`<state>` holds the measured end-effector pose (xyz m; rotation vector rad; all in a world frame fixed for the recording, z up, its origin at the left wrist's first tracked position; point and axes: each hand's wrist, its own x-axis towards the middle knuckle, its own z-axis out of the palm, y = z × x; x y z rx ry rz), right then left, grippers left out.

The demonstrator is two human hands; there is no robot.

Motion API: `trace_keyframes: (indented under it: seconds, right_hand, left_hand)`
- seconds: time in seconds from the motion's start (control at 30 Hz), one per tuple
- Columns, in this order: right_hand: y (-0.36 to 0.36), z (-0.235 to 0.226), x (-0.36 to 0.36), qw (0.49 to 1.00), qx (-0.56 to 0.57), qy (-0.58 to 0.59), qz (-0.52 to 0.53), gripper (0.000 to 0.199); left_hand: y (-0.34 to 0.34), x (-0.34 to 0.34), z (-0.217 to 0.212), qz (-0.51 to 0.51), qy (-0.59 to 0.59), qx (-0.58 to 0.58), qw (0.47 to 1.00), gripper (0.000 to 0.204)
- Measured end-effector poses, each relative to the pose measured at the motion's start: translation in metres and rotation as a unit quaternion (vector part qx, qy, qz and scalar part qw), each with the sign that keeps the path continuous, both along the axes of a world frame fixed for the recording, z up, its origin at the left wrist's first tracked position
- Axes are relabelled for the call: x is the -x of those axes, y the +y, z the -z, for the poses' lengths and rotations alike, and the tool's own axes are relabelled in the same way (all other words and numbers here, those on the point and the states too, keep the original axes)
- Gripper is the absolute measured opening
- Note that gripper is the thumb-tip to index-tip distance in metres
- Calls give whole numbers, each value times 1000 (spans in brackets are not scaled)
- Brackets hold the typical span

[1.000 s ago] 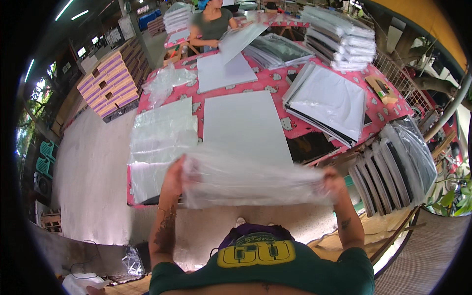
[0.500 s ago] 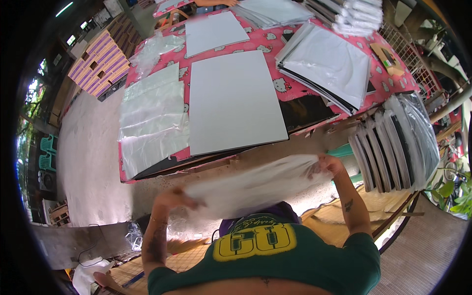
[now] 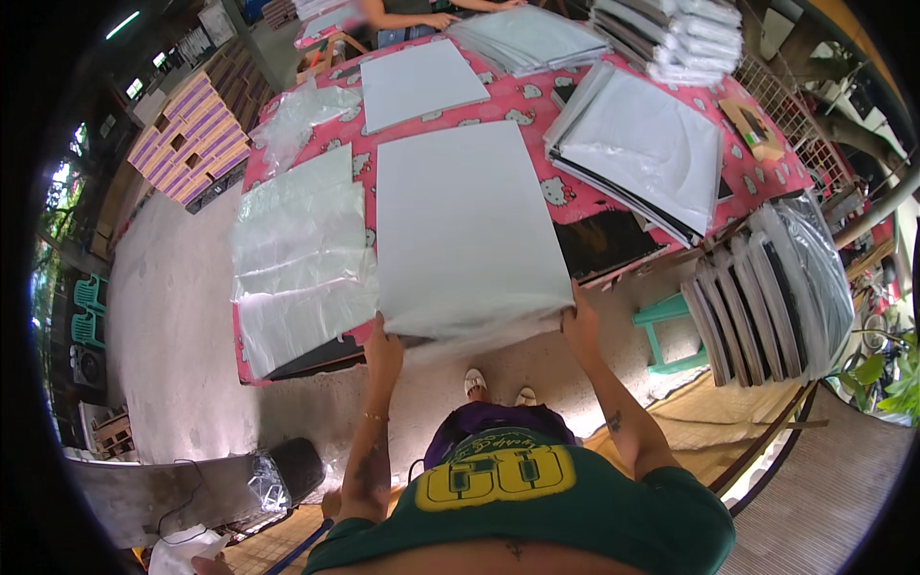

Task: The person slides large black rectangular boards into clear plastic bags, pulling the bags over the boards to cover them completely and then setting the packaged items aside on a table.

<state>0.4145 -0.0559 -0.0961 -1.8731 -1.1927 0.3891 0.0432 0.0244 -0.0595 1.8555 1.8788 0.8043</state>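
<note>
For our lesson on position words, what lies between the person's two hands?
In the head view, clear plastic spans the stretch between the left hand and right hand, along the near edge of the nearer white board.

Lettering stands on the person's dark green shirt (image 3: 628,503). Across it runs a wide yellow panel (image 3: 494,476) filled by 2 large, blocky characters in dark outline. Toward the hem, beyond that panel, sits 1 curved line of small script (image 3: 503,443), its letters too small and bent to make out. The stacked cartons (image 3: 196,139) bear purple bands on tan, and any print there is too small to read. On the pink tablecloth (image 3: 767,177), a tan box (image 3: 754,129) carries a small green patch; whether that is a label cannot be told.
</note>
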Motion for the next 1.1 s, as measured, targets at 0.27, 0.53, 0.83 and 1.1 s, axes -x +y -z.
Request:
trace_keyframes:
  seconds: [0.27,0.53,0.83,1.1]
  right_hand:
    - [-24,-125,-11,943,55,319,-81,38]
    - [-15,-278,-31,717,-287,571,-277,82]
    - [144,-301,-43,665,-284,674,-149,18]
    - [200,-120,-65,640,-189,742,-62,14]
  left_hand:
    - [-22,40,-96,55,-355,221,907,39]
    - [25,61,-220,286,-756,66,585,53]
    - [197,-9,-231,213,-832,117,499,27]
    - [247,6,-39,24,-826,160,539,14]
